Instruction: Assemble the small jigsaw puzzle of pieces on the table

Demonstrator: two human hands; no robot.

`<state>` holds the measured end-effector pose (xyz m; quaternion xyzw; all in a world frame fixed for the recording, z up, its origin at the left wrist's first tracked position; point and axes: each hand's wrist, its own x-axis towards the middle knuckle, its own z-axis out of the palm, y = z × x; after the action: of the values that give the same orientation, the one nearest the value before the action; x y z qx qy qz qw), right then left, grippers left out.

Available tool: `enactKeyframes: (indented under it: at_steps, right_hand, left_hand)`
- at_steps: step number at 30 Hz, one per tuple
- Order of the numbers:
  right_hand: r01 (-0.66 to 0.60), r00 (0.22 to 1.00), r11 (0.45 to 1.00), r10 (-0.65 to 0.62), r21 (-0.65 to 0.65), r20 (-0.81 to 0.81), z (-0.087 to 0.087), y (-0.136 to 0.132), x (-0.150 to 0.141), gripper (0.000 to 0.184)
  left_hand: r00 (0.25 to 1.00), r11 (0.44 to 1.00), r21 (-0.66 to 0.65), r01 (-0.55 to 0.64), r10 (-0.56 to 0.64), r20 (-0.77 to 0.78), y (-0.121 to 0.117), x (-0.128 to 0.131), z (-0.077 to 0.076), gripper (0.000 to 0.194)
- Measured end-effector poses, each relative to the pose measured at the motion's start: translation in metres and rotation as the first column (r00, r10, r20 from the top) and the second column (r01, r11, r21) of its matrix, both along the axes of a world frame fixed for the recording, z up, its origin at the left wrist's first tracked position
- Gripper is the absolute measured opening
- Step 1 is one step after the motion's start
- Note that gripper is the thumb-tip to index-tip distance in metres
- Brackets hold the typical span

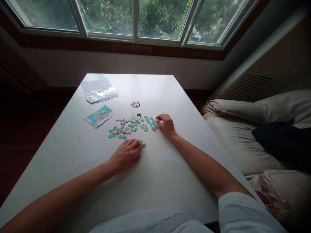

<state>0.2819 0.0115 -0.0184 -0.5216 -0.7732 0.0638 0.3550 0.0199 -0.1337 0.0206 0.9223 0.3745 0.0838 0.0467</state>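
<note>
Small jigsaw puzzle pieces point(127, 127) in green, teal, pink and yellow lie scattered on the white table point(165, 181). My left hand point(126, 153) rests low over the table, fingers stretched out, with its fingertips at a small group of pieces point(143, 144) nearer to me. Those fingers partly cover the group. At the right edge of the scatter is my right hand point(166, 125), its fingers curled in and thumb against them, right beside teal and pink pieces point(153, 125). Whatever sits between its fingertips is hidden.
A picture card point(99, 116) with a colourful cartoon scene lies left of the pieces. Behind it is a clear plastic bag point(100, 90) with paper. Two round table inserts point(136, 116) sit beyond the pieces. To the right stands a pale sofa point(230, 139); windows point(109, 19) line the far wall.
</note>
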Motion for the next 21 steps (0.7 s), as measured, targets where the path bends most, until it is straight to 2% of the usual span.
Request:
enactKeyframes:
  at_steps: [5, 9, 15, 18, 21]
  right_hand:
    - [-0.151, 0.974, 0.988, 0.147, 0.013, 0.170, 0.006, -0.028, -0.002, 0.014]
    - [-0.135, 0.960, 0.991, 0.125, 0.024, 0.250, 0.005, -0.045, -0.004, 0.015]
    - [-0.157, 0.941, 0.988, 0.150, -0.003, 0.305, 0.007, -0.046, -0.005, 0.011]
    - [-0.247, 0.926, 0.967, 0.254, -0.060, 0.278, 0.011, -0.045, -0.005, 0.011]
    - [-0.357, 0.899, 0.928, 0.373, -0.109, 0.231, 0.013, -0.044, -0.003, 0.013]
  left_hand:
    - [0.998, 0.999, 0.032, -0.040, 0.038, 0.057, -0.005, -0.009, -0.012, 0.046]
    - [0.993, 0.996, 0.045, -0.077, 0.073, 0.094, -0.011, -0.016, -0.018, 0.049]
    - [0.984, 0.993, 0.054, -0.109, 0.100, 0.149, -0.009, -0.023, -0.013, 0.039]
    - [0.955, 0.976, 0.058, -0.210, 0.192, 0.224, -0.001, -0.032, -0.012, 0.025]
    - [0.922, 0.955, 0.068, -0.289, 0.258, 0.290, 0.007, -0.043, -0.013, 0.020]
